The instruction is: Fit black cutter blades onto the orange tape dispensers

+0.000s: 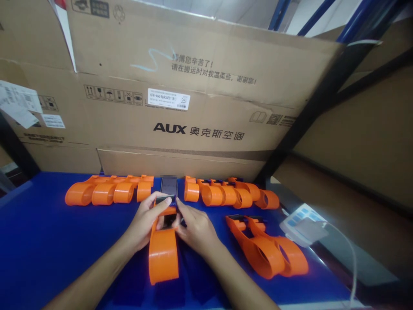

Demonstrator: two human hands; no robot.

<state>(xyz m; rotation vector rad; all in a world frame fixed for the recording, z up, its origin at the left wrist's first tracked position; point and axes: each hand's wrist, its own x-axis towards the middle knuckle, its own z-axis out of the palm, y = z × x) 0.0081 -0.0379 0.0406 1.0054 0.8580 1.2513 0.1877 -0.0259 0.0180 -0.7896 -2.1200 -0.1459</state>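
Observation:
Between my two hands is an orange looped piece (164, 258), a wide smooth band with a dark part at its far end and the round loop towards me. My left hand (145, 221) grips its far end from the left, thumb lying over the dark part. On the other side, my right hand (196, 226) has its fingers closed against the same end; fingertips partly hide what they pinch. Just beyond my hands a dark flat device with a grey screen (169, 186) lies on the blue table surface (64, 249).
Several similar orange pieces stand in a back-left row (122, 192) and a back-right row (226, 194). Two more orange pieces (266, 258) lie front right. Near them, a white box-like item (303, 226) trails a white cable (354, 262). A cardboard wall (206, 107) closes the back.

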